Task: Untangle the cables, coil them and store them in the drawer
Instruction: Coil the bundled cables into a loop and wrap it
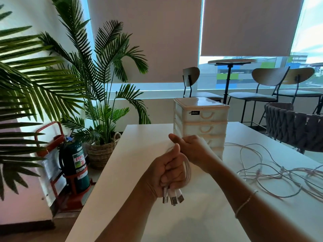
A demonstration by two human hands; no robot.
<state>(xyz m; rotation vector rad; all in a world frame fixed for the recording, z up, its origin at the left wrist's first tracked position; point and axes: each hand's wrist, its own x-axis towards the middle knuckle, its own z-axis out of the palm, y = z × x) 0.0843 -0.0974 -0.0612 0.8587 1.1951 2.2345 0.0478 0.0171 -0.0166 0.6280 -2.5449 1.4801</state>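
Your left hand (167,173) grips the coiled white cable (187,169); your right hand (190,149) pinches its strand just beyond, near the drawer unit (201,123).

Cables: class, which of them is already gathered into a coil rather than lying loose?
The white cable gripped in the left hand, plugs hanging below the fist; the pinkish cables sprawl tangled on the table.

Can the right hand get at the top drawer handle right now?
Probably yes: the top drawer handle faces the person, with nothing before it, but the right hand first has to release its grip on the white cable.
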